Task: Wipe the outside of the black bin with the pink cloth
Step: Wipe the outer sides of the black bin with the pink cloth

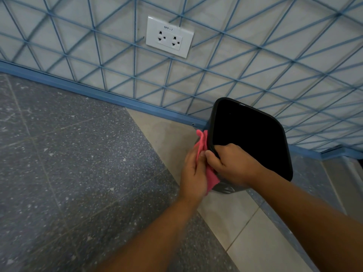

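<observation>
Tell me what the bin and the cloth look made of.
Black bin: likely moulded plastic, matte with a faint sheen along its smooth, rounded rim. Pink cloth: soft fabric, since it folds and bunches limply against the bin's side; weave too blurred to tell.

Indoor public-type corridor: speckled terrazzo floor [78,154], labelled wall socket [169,37], blue-patterned wall [255,61].

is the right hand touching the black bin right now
Touching. The head view shows the right hand curled over the near rim of the black bin, fingers inside and thumb outside.
</observation>
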Tool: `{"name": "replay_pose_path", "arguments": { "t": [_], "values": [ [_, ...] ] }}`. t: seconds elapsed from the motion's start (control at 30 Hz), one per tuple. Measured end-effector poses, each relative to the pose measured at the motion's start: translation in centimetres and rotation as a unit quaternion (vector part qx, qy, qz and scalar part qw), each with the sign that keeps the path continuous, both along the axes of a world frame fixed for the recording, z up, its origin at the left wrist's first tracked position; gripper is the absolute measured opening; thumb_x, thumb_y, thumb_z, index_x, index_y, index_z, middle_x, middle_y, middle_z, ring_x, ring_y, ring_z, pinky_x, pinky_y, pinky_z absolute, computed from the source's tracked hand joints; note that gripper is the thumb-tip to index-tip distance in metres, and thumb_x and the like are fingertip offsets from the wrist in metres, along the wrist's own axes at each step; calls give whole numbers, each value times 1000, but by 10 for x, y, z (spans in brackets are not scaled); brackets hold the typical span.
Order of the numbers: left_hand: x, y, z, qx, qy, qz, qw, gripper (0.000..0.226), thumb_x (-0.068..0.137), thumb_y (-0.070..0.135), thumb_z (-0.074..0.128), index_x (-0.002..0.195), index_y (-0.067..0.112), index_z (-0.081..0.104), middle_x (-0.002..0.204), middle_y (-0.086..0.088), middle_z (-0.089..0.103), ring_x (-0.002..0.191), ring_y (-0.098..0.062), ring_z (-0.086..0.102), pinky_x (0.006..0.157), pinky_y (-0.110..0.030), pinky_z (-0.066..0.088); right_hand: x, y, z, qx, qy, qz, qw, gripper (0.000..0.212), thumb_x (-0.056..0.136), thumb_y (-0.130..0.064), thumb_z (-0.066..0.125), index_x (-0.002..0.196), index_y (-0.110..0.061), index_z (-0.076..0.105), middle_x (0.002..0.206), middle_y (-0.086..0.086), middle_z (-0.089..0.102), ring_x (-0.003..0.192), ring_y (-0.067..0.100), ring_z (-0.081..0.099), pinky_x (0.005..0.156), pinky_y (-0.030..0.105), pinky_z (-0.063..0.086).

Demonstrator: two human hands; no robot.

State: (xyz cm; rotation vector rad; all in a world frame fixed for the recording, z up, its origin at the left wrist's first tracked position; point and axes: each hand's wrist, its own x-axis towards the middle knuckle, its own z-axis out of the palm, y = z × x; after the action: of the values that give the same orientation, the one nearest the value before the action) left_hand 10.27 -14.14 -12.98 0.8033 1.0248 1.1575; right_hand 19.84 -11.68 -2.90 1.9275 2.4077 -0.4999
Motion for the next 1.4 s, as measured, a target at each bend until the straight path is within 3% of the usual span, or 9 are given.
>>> {"name": "replay_pose_path", "arguments": {
  "t": [0.33,0.5,0.63,0.73,0.9,1.0,1.1,1.27,1.4],
  "values": [
    [-8,1,-3,18,52,-7,998,63,103,52,45,148,12,61,138,-14,67,131,-29,66,116,-51,51,2,0,-3,7,-3,8,1000,44,96,-49,34,68,-18,48,67,7,57,61,23,53,62,34,39],
    [-3,17,-1,-17,-2,19,1000,28,114,33,47,108,42,73,114,-3,78,112,-22,74,105,-47,59,2,3,-7,27,8,21,999,52,94,-60,26,74,-18,51,68,3,56,64,21,55,64,36,41],
    [-7,3,10,7,-10,-9,1000,44,112,39,47,144,13,64,133,-14,72,124,-24,69,107,-39,57,1,2,-5,25,14,29,999,46,96,-54,30,69,-20,46,66,4,53,61,21,52,63,38,41],
    [-6,12,-2,-12,6,-13,1000,56,96,65,54,133,26,70,127,-15,74,121,-31,72,108,-52,56,1,1,-3,21,7,23,999,48,95,-55,28,68,-19,46,65,5,53,61,22,52,64,38,42],
    [-6,6,8,8,7,-21,1000,51,113,36,44,156,8,53,151,-20,60,141,-30,59,119,-41,49,-2,-2,1,11,19,21,1000,46,93,-57,24,65,-25,42,63,1,51,60,19,49,64,36,41],
    [-8,4,-9,4,23,-28,999,44,112,29,45,146,6,60,140,-24,66,124,-28,69,115,-42,53,0,-2,-1,11,16,12,1000,58,89,-63,19,69,-17,49,65,5,54,60,20,51,62,35,41],
    [-8,10,1,-34,-12,-6,999,47,108,47,52,144,19,64,138,-17,70,128,-28,69,116,-53,52,-2,0,-2,15,21,11,1000,61,88,-65,18,70,-16,50,65,5,54,61,20,51,65,38,43],
    [-7,-1,2,8,-2,-4,1000,73,104,56,47,155,4,52,150,-23,60,141,-37,59,120,-57,46,-3,-1,3,5,33,9,999,63,85,-72,15,67,-20,47,65,3,54,60,19,53,65,38,45],
    [-3,8,-1,3,-32,2,999,56,107,40,49,154,9,55,151,-19,62,142,-33,59,122,-56,45,-3,-2,3,11,34,1,999,71,82,-77,14,68,-17,49,65,4,55,61,19,53,63,36,43]
  ]
}}
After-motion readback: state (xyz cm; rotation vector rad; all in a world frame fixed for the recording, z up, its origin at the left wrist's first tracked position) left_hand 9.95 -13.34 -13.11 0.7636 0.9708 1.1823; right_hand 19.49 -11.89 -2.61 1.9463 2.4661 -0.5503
